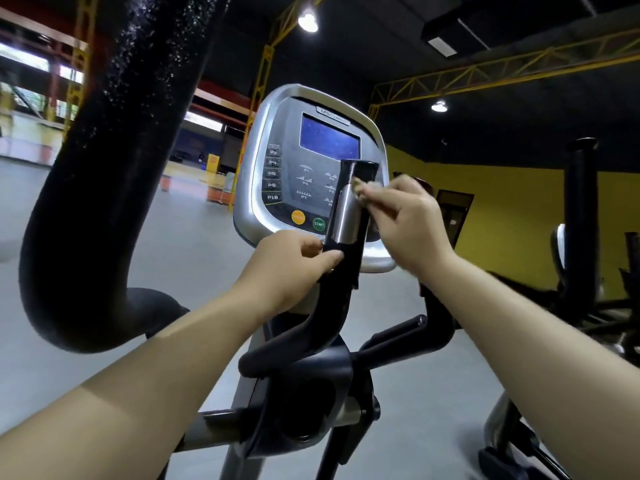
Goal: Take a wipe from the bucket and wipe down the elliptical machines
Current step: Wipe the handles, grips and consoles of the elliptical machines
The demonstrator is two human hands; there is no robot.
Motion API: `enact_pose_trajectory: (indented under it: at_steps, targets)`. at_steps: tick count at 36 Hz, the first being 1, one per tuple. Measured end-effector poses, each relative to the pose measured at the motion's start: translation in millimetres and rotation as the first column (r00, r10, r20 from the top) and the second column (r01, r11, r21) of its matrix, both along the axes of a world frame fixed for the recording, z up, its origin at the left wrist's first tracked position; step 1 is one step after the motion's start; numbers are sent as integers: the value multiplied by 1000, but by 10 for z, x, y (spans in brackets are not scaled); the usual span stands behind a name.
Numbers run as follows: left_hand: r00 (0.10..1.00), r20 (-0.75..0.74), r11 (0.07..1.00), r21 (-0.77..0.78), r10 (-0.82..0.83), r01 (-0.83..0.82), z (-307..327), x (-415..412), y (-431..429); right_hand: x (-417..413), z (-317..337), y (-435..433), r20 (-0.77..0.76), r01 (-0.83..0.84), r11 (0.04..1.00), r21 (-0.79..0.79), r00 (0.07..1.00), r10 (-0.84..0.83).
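The left grip (294,268) curls round the black handle (329,313), thumb across its front. Just above and to its right, the right grip (408,223) pinches a crumpled wipe (361,192) against the handle's steel sensor (343,220). Behind both grips stands the console (311,161).

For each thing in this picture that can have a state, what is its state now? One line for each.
left hand: grips the fixed handle below the metal sensor plate.
right hand: pinches the wipe.
wipe: crumpled, pressed on the top of the metal sensor plate.
console screen: blue, no figures readable.
ceiling lamp: lit.
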State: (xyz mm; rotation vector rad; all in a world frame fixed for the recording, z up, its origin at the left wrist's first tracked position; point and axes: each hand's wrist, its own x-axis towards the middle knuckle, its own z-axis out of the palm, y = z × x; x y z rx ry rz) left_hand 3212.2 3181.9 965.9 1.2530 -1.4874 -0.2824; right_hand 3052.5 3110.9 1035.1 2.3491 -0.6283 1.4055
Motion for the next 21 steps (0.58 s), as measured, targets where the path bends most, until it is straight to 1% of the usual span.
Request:
enact_pose_trajectory:
  at_steps: [2,5,9,12,13,15,16,18,21]
  targets:
    - [998,-66,1000,-20,-8,7,70,-11,-39,-144,-269,69,3,-15,997,73,1000,15]
    - [997,-78,999,-50,-2,-2,163,-29,-100,-279,-676,154,-34,-94,991,96,995,97]
    - [996,-92,997,-79,-1,-7,198,-56,-152,-311,-872,123,72,-175,970,170,984,165]
    - [998,-63,997,-81,-12,7,194,-29,-205,-194,-730,115,164,-136,967,216,981,102]
    - [999,-48,997,-79,-21,17,199,-23,-215,-131,-620,113,219,-131,953,272,973,72]
    - [999,-28,996,-78,-34,31,206,-13,-235,-22,-357,37,321,-178,897,405,946,43]
    - [999,-22,996,-77,-33,32,208,-12,-235,23,-220,-19,347,-189,885,426,937,33]
    - [999,-22,996,-78,-40,38,214,-17,-224,88,41,-156,365,-162,893,421,931,-3]
    - [999,-19,996,-76,-43,42,224,-18,-206,173,262,-310,379,-118,897,427,924,-58]
